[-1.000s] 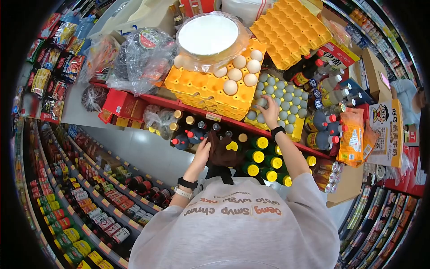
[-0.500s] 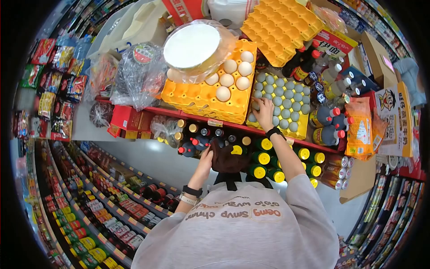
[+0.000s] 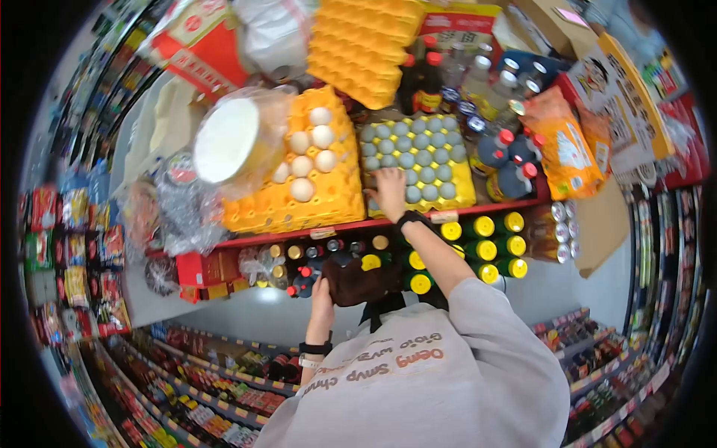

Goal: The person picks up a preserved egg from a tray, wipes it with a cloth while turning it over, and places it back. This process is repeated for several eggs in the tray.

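Observation:
My right hand (image 3: 389,194) reaches over the near left corner of a yellow tray (image 3: 464,191) filled with grey-green eggs (image 3: 423,157). Its fingers are apart and bent down among the eggs; what lies under the palm is hidden. Low in front of my body, my left hand (image 3: 321,305) grips the left side of a dark brown bag (image 3: 361,282), its opening not visible. Left of the egg tray, a stack of orange trays (image 3: 336,190) carries several pale eggs (image 3: 302,190) and a plastic-wrapped tub with a white lid (image 3: 226,140).
Yellow-capped bottles (image 3: 485,249) stand below the red shelf edge (image 3: 493,207). Dark bottles with red caps (image 3: 512,179) and an orange packet (image 3: 569,153) are right of the eggs. An empty orange tray (image 3: 362,48) leans behind. Plastic bags (image 3: 187,209) lie left.
The view has turned, so the counter appears shifted left. My right hand stays at the same corner of the egg tray, its fingers more spread. My left hand still holds the brown bag.

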`<action>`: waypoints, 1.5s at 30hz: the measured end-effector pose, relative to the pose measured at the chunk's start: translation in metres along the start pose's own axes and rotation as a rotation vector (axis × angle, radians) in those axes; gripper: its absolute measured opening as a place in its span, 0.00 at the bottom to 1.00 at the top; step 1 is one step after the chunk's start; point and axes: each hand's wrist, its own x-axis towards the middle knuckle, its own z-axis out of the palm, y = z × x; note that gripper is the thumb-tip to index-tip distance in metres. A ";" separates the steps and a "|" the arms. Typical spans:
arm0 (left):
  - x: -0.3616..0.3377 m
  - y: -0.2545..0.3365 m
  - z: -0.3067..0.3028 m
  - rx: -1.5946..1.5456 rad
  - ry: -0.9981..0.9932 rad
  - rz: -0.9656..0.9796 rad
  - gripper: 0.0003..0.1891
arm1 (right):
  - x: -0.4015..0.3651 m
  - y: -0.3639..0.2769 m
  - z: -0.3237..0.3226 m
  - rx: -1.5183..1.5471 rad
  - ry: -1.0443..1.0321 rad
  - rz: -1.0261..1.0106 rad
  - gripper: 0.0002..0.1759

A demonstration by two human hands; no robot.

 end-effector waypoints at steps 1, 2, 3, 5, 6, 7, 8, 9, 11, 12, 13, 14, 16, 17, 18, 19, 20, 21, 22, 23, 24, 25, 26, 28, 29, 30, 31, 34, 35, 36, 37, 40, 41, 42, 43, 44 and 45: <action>0.000 0.001 0.000 -0.017 -0.025 0.004 0.18 | -0.002 0.002 0.000 0.004 0.018 -0.010 0.24; -0.003 0.002 -0.001 -0.032 -0.043 0.009 0.18 | -0.003 0.003 0.002 0.015 0.033 -0.021 0.25; -0.003 0.001 -0.003 -0.034 -0.039 -0.015 0.17 | -0.004 0.004 0.006 0.032 0.029 -0.001 0.25; -0.003 0.001 -0.004 -0.010 -0.060 -0.022 0.17 | -0.006 -0.002 0.006 0.094 0.082 0.025 0.22; -0.003 0.000 -0.004 -0.006 -0.064 -0.019 0.17 | -0.009 -0.004 0.004 0.126 0.122 0.040 0.21; -0.005 -0.001 -0.002 -0.019 -0.039 -0.016 0.17 | -0.012 -0.009 -0.007 0.164 0.145 0.048 0.21; -0.006 -0.001 -0.001 -0.004 -0.058 -0.040 0.17 | -0.017 -0.012 -0.019 0.200 0.165 0.054 0.20; -0.006 -0.001 0.000 0.001 -0.034 -0.053 0.17 | -0.024 -0.014 -0.033 0.251 0.140 0.078 0.20; -0.004 0.001 0.003 0.038 -0.056 -0.050 0.17 | -0.044 -0.018 -0.068 0.353 0.119 0.120 0.16; -0.002 0.001 0.004 0.043 -0.065 -0.058 0.17 | -0.055 -0.019 -0.091 0.388 0.090 0.115 0.14; 0.000 0.000 0.003 0.058 -0.083 -0.054 0.17 | -0.068 -0.016 -0.109 0.363 0.114 0.124 0.12; 0.002 -0.001 0.005 0.070 -0.100 -0.047 0.17 | -0.080 -0.016 -0.139 0.355 0.076 0.154 0.11; 0.004 0.000 0.011 0.074 -0.091 -0.054 0.17 | -0.103 -0.012 -0.188 0.366 0.027 0.238 0.10; 0.005 0.000 0.014 0.076 -0.077 -0.057 0.18 | -0.110 -0.013 -0.219 0.445 0.018 0.258 0.12; 0.006 0.000 0.017 0.072 -0.081 -0.058 0.18 | -0.119 -0.015 -0.244 0.523 -0.006 0.333 0.13; 0.008 0.001 0.020 0.074 -0.116 -0.052 0.18 | -0.120 -0.027 -0.279 0.571 0.002 0.409 0.14; 0.010 0.000 0.023 0.073 -0.153 -0.044 0.18 | -0.121 -0.035 -0.309 0.589 0.054 0.405 0.14; 0.013 0.000 0.027 0.065 -0.160 -0.041 0.18 | -0.121 -0.042 -0.339 0.506 0.065 0.433 0.14; 0.015 -0.001 0.029 0.068 -0.187 -0.057 0.18 | -0.122 -0.039 -0.356 0.576 0.120 0.382 0.14; 0.016 -0.002 0.032 0.068 -0.210 -0.070 0.18 | -0.122 -0.039 -0.374 0.649 0.146 0.401 0.12; 0.017 -0.002 0.036 0.051 -0.209 -0.059 0.18 | -0.118 -0.044 -0.390 0.721 0.173 0.456 0.12; 0.018 -0.001 0.040 0.044 -0.266 -0.050 0.19 | -0.116 -0.038 -0.394 0.790 0.220 0.416 0.12; 0.019 0.000 0.044 0.035 -0.320 -0.037 0.19 | -0.111 -0.032 -0.394 0.863 0.262 0.373 0.12; 0.024 -0.004 0.048 0.024 -0.321 -0.008 0.20 | -0.087 -0.015 -0.375 0.865 0.239 0.402 0.11; 0.025 -0.004 0.048 0.038 -0.330 0.001 0.20 | -0.074 0.001 -0.354 0.906 0.206 0.435 0.11; 0.022 -0.001 0.050 0.024 -0.317 0.020 0.20 | -0.064 0.029 -0.320 0.825 0.199 0.388 0.12; 0.018 0.003 0.055 -0.015 -0.377 0.025 0.21 | -0.052 0.052 -0.285 0.855 0.139 0.359 0.15; 0.018 0.010 0.049 -0.080 -0.467 -0.005 0.23 | -0.014 0.094 -0.187 0.570 0.068 0.392 0.22; 0.009 0.017 0.049 -0.153 -0.505 -0.034 0.25 | -0.003 0.137 -0.136 0.397 0.091 0.242 0.28; 0.001 0.025 0.048 -0.224 -0.542 -0.062 0.27 | 0.010 0.122 -0.136 0.209 0.015 0.258 0.31; -0.007 0.031 0.047 -0.234 -0.551 -0.048 0.30 | 0.020 0.130 -0.114 0.028 0.052 0.242 0.31; -0.016 0.021 0.022 -0.366 -0.565 -0.049 0.32 | 0.045 0.158 -0.080 -0.147 0.023 0.224 0.32; -0.017 0.011 0.011 -0.383 -0.564 -0.032 0.32 | 0.049 0.166 -0.070 -0.175 0.032 0.243 0.32; -0.016 0.000 -0.005 -0.387 -0.547 -0.020 0.32 | 0.048 0.166 -0.069 -0.244 -0.005 0.210 0.31; -0.017 -0.009 -0.021 -0.365 -0.566 -0.028 0.32 | 0.050 0.172 -0.066 -0.274 -0.072 0.222 0.29; -0.021 -0.021 -0.035 -0.342 -0.586 -0.040 0.32 | 0.049 0.177 -0.061 -0.307 -0.139 0.237 0.28; -0.028 -0.027 -0.042 -0.368 -0.529 0.014 0.30 | 0.047 0.171 -0.062 -0.302 -0.140 0.232 0.28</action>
